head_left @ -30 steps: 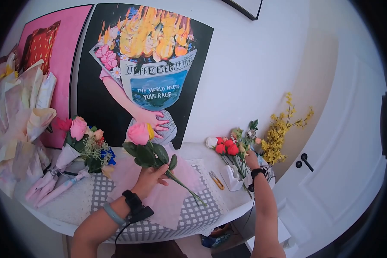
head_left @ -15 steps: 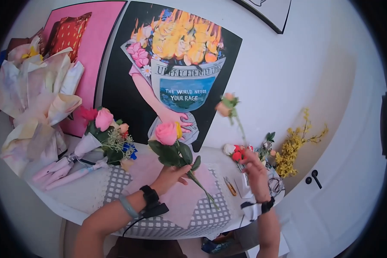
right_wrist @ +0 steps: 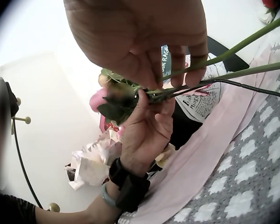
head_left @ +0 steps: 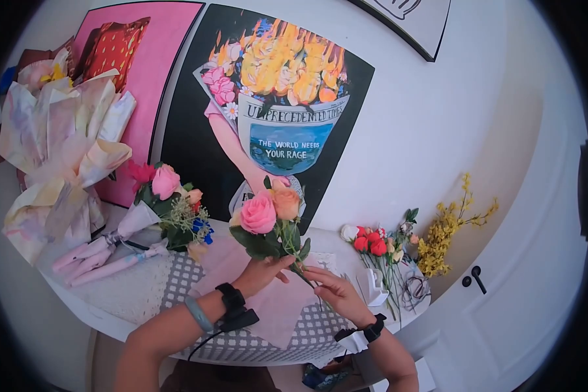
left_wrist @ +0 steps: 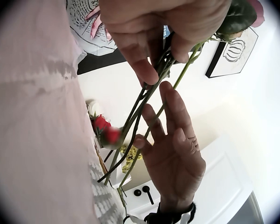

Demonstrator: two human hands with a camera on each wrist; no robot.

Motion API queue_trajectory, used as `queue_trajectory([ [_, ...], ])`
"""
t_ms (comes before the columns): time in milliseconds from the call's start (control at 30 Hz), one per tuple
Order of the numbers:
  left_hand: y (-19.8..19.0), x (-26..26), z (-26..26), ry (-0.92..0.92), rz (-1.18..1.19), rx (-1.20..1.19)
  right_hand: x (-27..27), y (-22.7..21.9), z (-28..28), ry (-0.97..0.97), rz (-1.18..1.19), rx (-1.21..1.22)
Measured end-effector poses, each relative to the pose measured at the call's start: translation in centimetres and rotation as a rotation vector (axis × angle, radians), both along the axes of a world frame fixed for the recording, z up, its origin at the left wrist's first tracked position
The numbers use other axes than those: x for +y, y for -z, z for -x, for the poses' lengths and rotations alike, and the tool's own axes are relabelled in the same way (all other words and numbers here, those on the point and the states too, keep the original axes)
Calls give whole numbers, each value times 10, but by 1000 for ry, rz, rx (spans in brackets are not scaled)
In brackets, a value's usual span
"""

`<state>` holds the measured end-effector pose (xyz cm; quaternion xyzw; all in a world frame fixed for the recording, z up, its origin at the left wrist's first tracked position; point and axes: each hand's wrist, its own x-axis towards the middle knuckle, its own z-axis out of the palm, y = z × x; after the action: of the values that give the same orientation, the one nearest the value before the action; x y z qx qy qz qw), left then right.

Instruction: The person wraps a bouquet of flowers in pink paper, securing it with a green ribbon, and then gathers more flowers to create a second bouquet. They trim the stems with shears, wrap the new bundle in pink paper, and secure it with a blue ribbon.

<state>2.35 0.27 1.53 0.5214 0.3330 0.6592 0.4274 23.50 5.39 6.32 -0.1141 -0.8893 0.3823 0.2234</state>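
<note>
My left hand [head_left: 261, 277] grips a few stems just below a pink rose [head_left: 258, 215] with dark green leaves, held over the table. A peach rose [head_left: 286, 202] stands close beside the pink one, its head slightly higher. My right hand [head_left: 340, 294] is just to the right of the left one, at the stems under the blooms. In the right wrist view its thumb and fingers pinch a green stem [right_wrist: 242, 46] that runs next to the darker stems. The left wrist view shows the stem ends spreading apart below both hands.
Pale pink wrapping paper [head_left: 277, 320] lies on the checked cloth [head_left: 320, 330]. To the right are a white tape dispenser [head_left: 374, 287], red roses [head_left: 375, 245] and yellow flower sprays [head_left: 441, 245]. A small bunch [head_left: 170, 202] and a wrapped bouquet [head_left: 65, 157] are at the left. Paintings lean behind.
The right hand has lifted the peach rose from the flowers at the right and brought it left, beside the pink rose. The left hand keeps its grip. The head view has shifted.
</note>
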Motion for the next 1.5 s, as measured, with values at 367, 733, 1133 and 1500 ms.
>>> queue_trajectory([
  [367,-6,-5,-1,1,2,67,2,-1,2,9,-88,-31],
  [733,0,-9,-16,-214,-187,414,16,5,-6,139,173,71],
  [1133,0,1,-3,-167,-21,-105,104,51,-59,710,-715,-486],
  [1500,1,5,2,-231,23,-140,104,71,-53,820,-722,-572],
])
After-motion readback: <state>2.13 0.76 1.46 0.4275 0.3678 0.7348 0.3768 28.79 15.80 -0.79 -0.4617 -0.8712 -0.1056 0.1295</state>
